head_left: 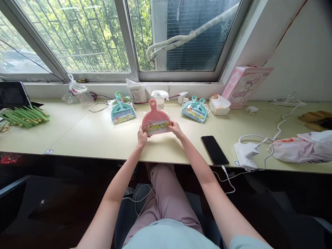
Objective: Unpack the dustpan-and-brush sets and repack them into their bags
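A pink mini dustpan and brush set in clear wrapping is held up over the desk, its handle pointing away from me. My left hand is closed on its lower left edge, and my right hand grips the lower right edge. Beyond and to the left lies a wrapped turquoise dustpan set. To the right of the pink one, another turquoise dustpan set rests in its clear bag, with two handles showing. The fingers under the pink set are partly hidden.
On the pale desk, a black phone with a charging cable lies near the front edge. Farther right are a white power strip and a white plastic bag. A tissue pack and a pink box stand by the window.
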Action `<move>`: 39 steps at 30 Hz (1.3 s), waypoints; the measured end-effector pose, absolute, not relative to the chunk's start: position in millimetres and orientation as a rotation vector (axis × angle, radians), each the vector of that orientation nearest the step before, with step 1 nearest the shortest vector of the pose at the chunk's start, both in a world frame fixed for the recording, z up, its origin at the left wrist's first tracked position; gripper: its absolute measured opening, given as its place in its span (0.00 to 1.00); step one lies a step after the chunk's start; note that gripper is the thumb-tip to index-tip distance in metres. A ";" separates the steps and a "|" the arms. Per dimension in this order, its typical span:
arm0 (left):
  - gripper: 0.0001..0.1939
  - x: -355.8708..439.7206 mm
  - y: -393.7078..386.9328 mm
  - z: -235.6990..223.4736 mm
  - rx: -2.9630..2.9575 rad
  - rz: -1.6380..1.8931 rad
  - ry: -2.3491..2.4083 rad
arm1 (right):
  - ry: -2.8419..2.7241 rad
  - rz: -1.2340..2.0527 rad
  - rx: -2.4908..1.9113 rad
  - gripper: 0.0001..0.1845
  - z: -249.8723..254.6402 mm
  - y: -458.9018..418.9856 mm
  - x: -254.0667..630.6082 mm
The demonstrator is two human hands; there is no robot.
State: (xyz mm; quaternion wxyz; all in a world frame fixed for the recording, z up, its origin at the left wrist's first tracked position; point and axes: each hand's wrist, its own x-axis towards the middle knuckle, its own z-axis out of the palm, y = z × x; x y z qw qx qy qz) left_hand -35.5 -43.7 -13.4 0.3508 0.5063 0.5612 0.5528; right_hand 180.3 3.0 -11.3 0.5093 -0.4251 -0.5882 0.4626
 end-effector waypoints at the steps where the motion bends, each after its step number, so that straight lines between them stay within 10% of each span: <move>1: 0.18 -26.1 -39.5 -10.3 1.329 1.432 1.430 | -1.397 1.058 -1.038 0.17 -10.4 4.0 187.2; 13: 0.27 4.0 5.6 -16.7 1.418 1.363 1.342 | -0.890 0.411 -1.713 0.11 -2.6 41.7 349.0; 23: 0.21 -2.4 -0.4 -16.1 1.705 1.200 1.497 | -1.149 -0.220 -2.009 0.32 -14.6 51.2 308.1; 39: 0.24 -6.4 10.7 -18.0 1.645 1.123 1.432 | -1.789 -0.279 -1.743 0.32 -23.2 84.7 278.1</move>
